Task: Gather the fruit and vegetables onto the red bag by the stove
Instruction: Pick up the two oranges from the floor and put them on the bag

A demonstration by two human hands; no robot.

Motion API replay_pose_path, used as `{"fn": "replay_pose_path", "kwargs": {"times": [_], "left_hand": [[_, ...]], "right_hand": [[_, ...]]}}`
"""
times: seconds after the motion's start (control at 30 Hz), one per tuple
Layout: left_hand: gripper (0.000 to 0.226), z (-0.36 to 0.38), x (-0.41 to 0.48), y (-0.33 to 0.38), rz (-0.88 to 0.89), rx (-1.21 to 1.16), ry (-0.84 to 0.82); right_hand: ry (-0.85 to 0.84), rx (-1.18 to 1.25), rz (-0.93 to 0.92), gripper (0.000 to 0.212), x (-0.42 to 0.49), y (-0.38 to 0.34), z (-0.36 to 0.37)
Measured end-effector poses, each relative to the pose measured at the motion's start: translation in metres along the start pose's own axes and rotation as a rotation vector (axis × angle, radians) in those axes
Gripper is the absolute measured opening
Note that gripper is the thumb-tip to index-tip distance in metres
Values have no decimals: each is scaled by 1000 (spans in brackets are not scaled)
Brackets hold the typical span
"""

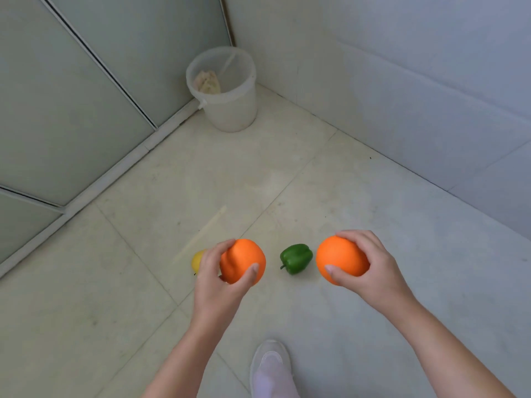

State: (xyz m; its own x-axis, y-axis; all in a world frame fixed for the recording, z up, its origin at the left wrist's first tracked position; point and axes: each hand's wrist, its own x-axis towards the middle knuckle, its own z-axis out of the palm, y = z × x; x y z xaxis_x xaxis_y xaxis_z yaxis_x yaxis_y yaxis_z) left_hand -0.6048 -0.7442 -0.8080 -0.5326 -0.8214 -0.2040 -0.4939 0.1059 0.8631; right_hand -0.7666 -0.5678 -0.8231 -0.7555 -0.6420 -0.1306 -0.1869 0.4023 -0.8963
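Note:
My left hand [214, 278] grips an orange fruit [242, 259] above the tiled floor. My right hand [370, 268] grips a second orange fruit [340, 258] at the same height. Between the two hands a green bell pepper [296, 258] lies on the floor. A yellow fruit [197, 260] lies on the floor behind my left hand, mostly hidden by it. The red bag and the stove are not in view.
A white plastic bucket [230, 110] with a cloth inside stands in the far corner, where a glass sliding door [71, 96] meets a white tiled wall [402, 81]. My white shoe [270, 366] is at the bottom of the view.

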Motion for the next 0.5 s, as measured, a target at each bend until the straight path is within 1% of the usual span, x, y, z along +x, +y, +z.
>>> {"fn": "replay_pose_path", "kwargs": {"times": [0.27, 0.43, 0.5], "left_hand": [[47, -80, -50, 148, -15, -66, 22], [48, -132, -89, 242, 24, -37, 71], [47, -146, -103, 276, 3, -58, 116]], "right_hand": [[35, 59, -25, 51, -23, -172, -61], [28, 105, -75, 53, -40, -285, -105], [30, 116, -104, 55, -49, -324, -125]]}}
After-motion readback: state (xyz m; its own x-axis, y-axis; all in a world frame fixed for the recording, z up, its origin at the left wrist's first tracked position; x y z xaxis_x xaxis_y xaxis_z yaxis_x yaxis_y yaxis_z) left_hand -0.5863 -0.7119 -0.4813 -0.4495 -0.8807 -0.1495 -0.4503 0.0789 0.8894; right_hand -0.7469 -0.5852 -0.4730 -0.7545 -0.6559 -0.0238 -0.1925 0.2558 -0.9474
